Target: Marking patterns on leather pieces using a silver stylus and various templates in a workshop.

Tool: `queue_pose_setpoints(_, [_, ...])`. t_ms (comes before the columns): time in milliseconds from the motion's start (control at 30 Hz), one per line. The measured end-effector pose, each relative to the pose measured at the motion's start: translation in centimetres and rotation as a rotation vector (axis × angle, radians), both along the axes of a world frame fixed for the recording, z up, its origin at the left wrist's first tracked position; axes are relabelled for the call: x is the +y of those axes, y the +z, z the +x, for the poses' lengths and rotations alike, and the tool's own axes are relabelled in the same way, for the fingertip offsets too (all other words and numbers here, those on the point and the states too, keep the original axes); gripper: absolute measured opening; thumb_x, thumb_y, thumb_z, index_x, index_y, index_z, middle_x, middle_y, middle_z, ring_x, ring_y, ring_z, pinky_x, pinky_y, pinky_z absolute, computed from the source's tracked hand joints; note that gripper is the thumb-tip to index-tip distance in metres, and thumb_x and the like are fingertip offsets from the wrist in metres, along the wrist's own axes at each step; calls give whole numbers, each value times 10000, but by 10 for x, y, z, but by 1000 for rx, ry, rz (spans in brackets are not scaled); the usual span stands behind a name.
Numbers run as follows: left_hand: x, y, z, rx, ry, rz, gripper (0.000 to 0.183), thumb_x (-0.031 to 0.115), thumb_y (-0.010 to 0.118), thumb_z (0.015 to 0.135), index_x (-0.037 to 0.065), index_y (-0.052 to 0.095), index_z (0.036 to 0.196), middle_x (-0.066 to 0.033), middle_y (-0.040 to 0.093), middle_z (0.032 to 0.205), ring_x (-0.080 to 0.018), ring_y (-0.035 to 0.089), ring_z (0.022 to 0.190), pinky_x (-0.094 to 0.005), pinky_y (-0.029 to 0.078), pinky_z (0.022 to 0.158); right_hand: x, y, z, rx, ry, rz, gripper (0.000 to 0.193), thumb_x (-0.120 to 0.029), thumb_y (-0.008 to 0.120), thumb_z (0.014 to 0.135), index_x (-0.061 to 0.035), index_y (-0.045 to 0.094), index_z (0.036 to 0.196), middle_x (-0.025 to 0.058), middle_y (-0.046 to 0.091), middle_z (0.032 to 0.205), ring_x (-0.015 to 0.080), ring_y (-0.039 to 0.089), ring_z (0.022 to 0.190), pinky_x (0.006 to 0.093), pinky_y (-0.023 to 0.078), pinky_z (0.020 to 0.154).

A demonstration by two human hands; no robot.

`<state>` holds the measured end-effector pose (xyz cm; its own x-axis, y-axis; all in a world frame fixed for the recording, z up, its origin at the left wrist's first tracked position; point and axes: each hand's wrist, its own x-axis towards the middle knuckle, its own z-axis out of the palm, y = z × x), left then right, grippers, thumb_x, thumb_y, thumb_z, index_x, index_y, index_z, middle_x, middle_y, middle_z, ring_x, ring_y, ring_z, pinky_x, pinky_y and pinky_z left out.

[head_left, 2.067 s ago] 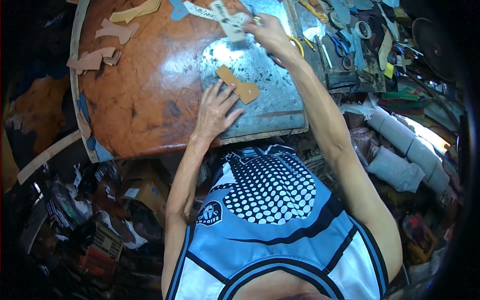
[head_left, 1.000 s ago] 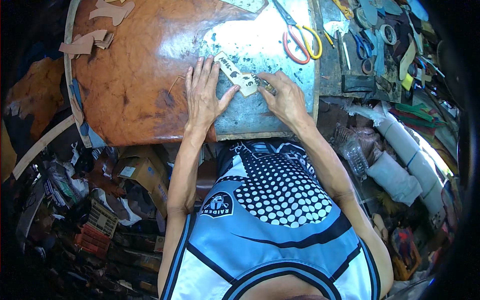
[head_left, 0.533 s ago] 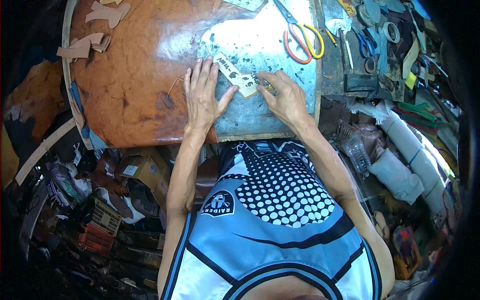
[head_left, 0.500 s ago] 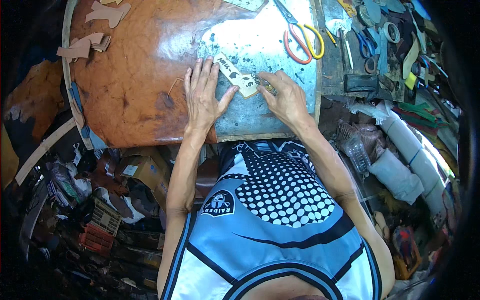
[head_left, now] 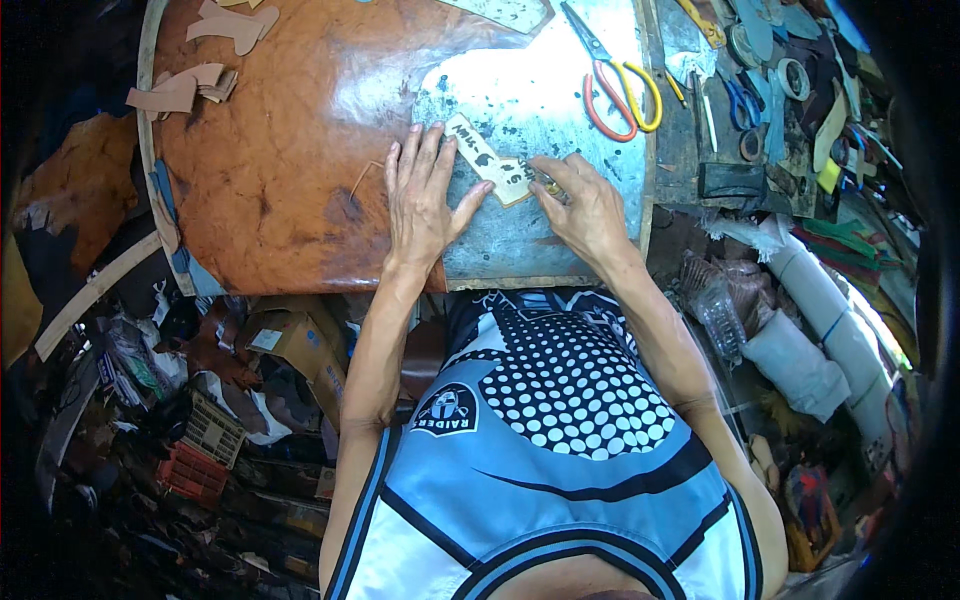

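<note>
A pale template [head_left: 484,160], bent at an angle and bearing dark handwriting, lies on the grey, speckled part of the work surface. My left hand [head_left: 423,200] rests flat beside it with fingers stretched out, partly over the brown leather [head_left: 290,180]. The left thumb touches the template's lower edge, and the fingertips lie close to its upper end. At the template's right end, my right hand [head_left: 585,205] is closed with the fingers bent. A small yellowish, shiny thing [head_left: 551,187] shows between those fingers; most of it is hidden, so its kind cannot be made out.
Scissors [head_left: 622,95] with red and yellow handles lie beyond my right hand. Cut tan pieces [head_left: 180,92] sit at the far left. On the right, a cluttered bench holds blue-handled scissors [head_left: 742,103], tape rolls [head_left: 793,78] and a dark block [head_left: 731,181].
The whole view has shifted slightly, so everything appears a little further right and lower. Both hands keep about the same places against the template.
</note>
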<state>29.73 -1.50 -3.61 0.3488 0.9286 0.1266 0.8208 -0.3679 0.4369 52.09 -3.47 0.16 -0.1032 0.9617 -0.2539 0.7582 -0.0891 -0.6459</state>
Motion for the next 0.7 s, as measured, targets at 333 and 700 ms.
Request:
queue_pose_setpoints(333, [0,5,-4,8,-2,-13,651,382,774,817,-17,589,1297,-192,519,1429,-388,407,1382,-559,260,1147,-1,0,-4,9,12,41,294,-206,708,876,-116,692,1156,99,612,876,267,665,705,410,557,665])
queue_pose_setpoints(700, [17,33,3,77,-91,-98,412,303,773,808,76,693,1143,-159,527,1361,-359,433,1340,-546,301,1130,19,39,31,-16,231,-209,415,-231,590,965,-15,473,1301,233,637,1168,421,659,1006,486,551,840])
